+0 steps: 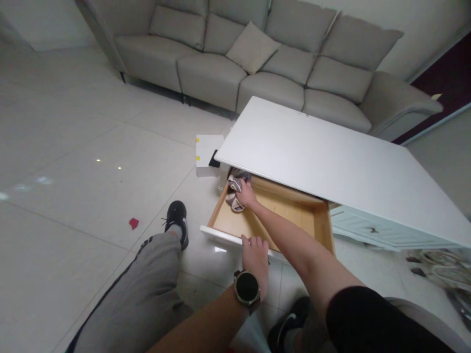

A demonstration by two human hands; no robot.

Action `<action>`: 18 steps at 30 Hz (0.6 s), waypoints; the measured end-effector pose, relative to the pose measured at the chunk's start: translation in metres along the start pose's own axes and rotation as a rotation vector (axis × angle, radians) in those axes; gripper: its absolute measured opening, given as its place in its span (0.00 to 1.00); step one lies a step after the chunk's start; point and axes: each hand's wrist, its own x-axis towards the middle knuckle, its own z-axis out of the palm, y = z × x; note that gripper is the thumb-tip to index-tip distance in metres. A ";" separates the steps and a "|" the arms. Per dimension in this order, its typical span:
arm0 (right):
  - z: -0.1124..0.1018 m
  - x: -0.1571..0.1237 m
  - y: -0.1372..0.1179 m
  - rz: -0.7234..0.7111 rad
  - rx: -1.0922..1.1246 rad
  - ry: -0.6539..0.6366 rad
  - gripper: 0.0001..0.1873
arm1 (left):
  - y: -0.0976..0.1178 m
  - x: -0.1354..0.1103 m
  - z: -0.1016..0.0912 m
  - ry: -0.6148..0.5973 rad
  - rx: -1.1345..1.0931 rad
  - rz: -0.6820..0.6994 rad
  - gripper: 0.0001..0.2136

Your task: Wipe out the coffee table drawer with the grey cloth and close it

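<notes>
A drawer (294, 211) with a bare wooden inside is pulled out from the white coffee table (312, 142). My left hand (255, 252), below a wristwatch, has its fingers curled over the top edge of the drawer front (224, 236). Inside the drawer, at its far left corner, my right hand (246, 193) is closed on a crumpled patterned cloth (235, 202) in grey, brown and white. Part of the cloth lies in shadow under the tabletop, and my right fingertips are partly hidden by its folds.
A white box (208, 147) with yellow marks stands on the floor by the table's left end, a dark flat object (214, 159) beside it. Behind stretches a grey sofa (209, 68) with a cushion (252, 47). A red scrap (133, 223) lies on the tiles near my shoe (176, 220).
</notes>
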 end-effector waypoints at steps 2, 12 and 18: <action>-0.019 -0.013 0.025 -0.074 -0.183 -0.083 0.29 | 0.000 -0.001 -0.001 0.002 -0.014 -0.011 0.19; -0.116 -0.115 0.205 0.321 -0.648 -0.211 0.24 | 0.001 -0.001 -0.002 -0.017 0.023 -0.017 0.20; -0.116 -0.121 0.224 0.287 -0.636 -0.215 0.25 | 0.000 0.000 -0.003 -0.012 -0.025 -0.018 0.20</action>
